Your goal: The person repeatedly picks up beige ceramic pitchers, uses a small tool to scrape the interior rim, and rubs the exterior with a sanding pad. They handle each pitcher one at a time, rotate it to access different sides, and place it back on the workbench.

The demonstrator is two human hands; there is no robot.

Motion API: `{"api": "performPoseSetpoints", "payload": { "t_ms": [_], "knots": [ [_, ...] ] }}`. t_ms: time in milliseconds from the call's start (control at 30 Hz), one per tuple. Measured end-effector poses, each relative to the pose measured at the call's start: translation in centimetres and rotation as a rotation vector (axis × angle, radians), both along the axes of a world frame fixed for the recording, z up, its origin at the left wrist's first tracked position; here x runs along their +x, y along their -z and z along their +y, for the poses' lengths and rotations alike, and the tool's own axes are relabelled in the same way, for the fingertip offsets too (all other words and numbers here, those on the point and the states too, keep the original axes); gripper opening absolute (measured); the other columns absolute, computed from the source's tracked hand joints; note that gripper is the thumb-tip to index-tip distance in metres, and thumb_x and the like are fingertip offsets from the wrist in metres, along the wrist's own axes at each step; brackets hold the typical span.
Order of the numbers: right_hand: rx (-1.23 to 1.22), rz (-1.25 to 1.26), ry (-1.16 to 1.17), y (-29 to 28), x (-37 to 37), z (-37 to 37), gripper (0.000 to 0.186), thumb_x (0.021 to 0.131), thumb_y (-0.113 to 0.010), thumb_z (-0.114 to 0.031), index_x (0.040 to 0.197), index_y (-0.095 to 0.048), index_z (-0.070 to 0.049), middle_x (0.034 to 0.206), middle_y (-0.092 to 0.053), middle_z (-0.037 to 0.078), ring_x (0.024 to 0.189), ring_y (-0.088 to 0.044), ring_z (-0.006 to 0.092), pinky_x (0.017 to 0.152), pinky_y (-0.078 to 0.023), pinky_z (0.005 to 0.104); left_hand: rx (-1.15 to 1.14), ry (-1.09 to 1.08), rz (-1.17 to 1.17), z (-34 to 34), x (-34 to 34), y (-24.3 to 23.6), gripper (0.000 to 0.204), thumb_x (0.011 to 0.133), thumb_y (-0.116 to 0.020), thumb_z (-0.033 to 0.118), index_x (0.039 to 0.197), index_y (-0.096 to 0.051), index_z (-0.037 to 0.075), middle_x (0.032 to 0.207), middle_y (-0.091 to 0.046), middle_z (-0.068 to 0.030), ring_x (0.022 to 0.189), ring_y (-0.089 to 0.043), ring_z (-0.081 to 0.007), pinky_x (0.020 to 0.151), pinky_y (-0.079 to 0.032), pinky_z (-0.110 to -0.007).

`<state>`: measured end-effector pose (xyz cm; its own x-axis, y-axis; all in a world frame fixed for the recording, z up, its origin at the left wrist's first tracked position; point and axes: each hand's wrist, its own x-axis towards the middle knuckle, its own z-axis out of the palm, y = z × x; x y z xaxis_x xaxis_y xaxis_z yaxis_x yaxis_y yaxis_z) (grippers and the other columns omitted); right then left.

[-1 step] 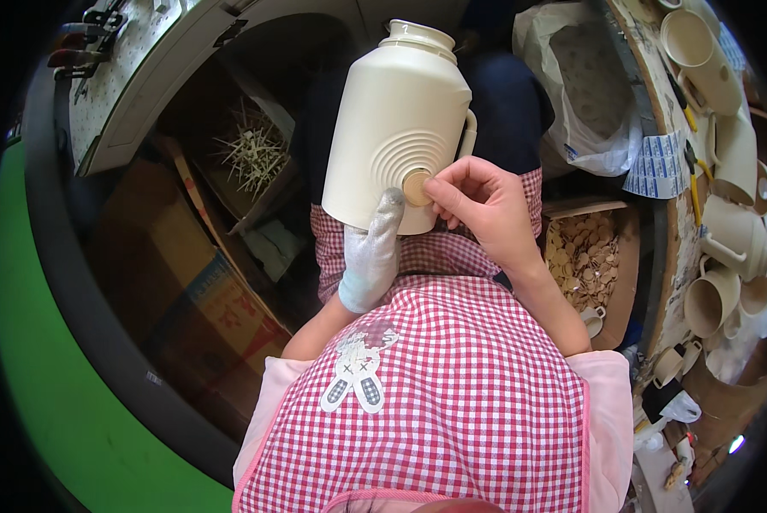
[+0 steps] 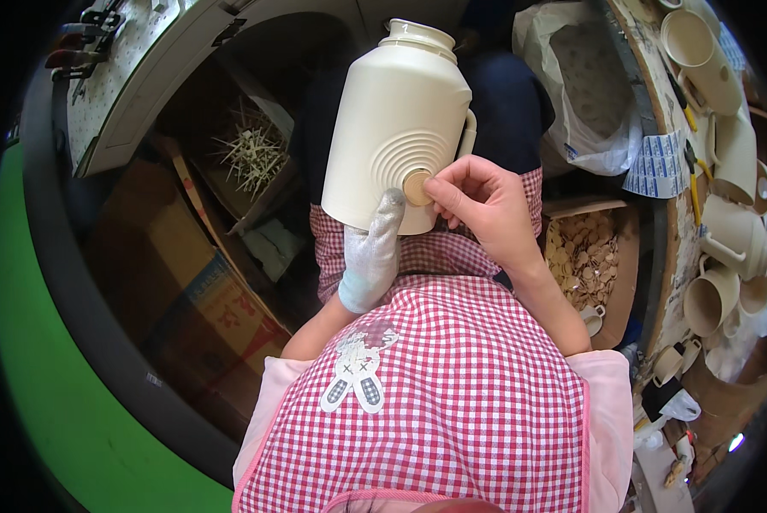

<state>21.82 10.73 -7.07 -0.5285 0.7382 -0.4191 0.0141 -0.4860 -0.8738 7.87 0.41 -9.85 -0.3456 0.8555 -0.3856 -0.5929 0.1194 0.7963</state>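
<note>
A cream jug with a side handle and ringed ridges lies tilted across my lap, its neck pointing away from me. My left hand, in a pale grey glove, holds the jug at its base, the thumb along the front wall. With bare fingertips my right hand pinches the edge of a round tan disc against the ridged patch. The disc sits right beside my left thumb. Behind the jug, my left fingers are hidden.
At my right, a cardboard box holds many tan discs. Beyond it stand a clear plastic bag and a bench edge crowded with cream jugs. Thin sticks fill a box on the left, near a curved green surface.
</note>
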Motion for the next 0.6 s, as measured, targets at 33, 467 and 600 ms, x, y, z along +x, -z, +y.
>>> {"api": "performPoseSetpoints", "payload": {
  "t_ms": [33, 467, 600],
  "knots": [
    [0.016, -0.010, -0.009, 0.0, 0.0, 0.1, 0.014, 0.095, -0.078, -0.014, 0.095, -0.072, -0.001, 0.080, -0.072, 0.003, 0.068, -0.065, 0.0058, 0.064, -0.053, 0.0212, 0.007, 0.019, 0.020, -0.1, -0.1, 0.2, 0.036, 0.109, -0.058, 0.018, 0.141, -0.054, 0.002, 0.130, -0.064, -0.0097, 0.114, -0.064, -0.0171, 0.100, -0.052, -0.032],
    [0.296, -0.165, -0.029, 1.2, -0.3, -0.8, 0.019, 0.097, -0.077, -0.020, 0.090, -0.068, -0.005, 0.077, -0.069, -0.001, 0.068, -0.062, 0.0032, 0.057, -0.047, 0.0182, 0.000, -0.055, 0.447, 0.4, 0.4, 1.0, 0.035, 0.101, -0.070, 0.008, 0.133, -0.059, 0.000, 0.124, -0.067, -0.0117, 0.108, -0.068, -0.0192, 0.093, -0.056, -0.031],
    [0.088, -0.100, -0.086, 0.3, 1.0, 0.1, 0.023, 0.097, -0.077, -0.021, 0.088, -0.069, -0.001, 0.075, -0.071, 0.004, 0.066, -0.064, 0.0093, 0.062, -0.052, 0.0237, -0.007, -0.067, 0.352, 0.2, 0.7, 1.3, 0.037, 0.100, -0.071, 0.008, 0.133, -0.058, -0.001, 0.125, -0.067, -0.0123, 0.108, -0.068, -0.0199, 0.093, -0.056, -0.031]
  ]
}}
